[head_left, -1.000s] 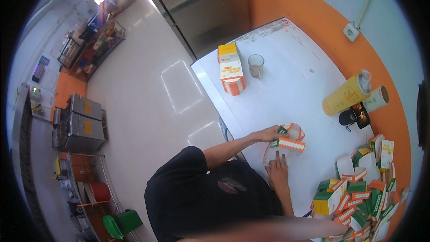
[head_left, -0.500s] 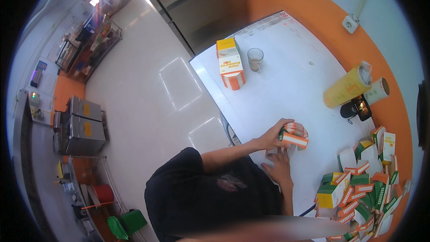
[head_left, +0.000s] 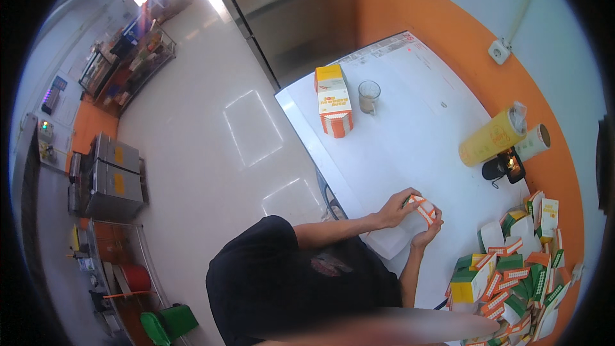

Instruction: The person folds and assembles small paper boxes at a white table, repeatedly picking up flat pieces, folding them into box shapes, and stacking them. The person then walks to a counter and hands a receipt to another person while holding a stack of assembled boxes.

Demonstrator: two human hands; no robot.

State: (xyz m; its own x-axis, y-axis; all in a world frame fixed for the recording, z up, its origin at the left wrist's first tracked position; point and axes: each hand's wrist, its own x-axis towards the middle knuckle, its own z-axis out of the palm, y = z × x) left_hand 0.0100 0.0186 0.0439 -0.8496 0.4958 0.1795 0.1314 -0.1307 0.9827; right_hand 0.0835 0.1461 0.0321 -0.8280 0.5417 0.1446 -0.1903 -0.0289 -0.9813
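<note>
Over the near edge of the white table, my left hand (head_left: 395, 207) and my right hand (head_left: 428, 234) are closed from both sides around a small orange-and-white folding carton (head_left: 423, 210). A bit of green shows at its left end, by the left fingers. Part of the carton is hidden by the fingers. Just below the hands, a pale white piece (head_left: 389, 241) lies at the table edge; its kind cannot be made out. To the right rises a heap of green, orange and white cartons (head_left: 512, 275).
A row of nested cartons (head_left: 334, 102) lies at the table's far left, beside a glass mug (head_left: 369, 96). Along the right wall are a yellow roll (head_left: 490, 138), a white tube (head_left: 535, 142) and a black device (head_left: 512, 165). The white table (head_left: 416, 128) meets an orange wall.
My right hand has risen from below the carton to grip its right side. The carton has been turned between the hands. The whole view has shifted slightly.
</note>
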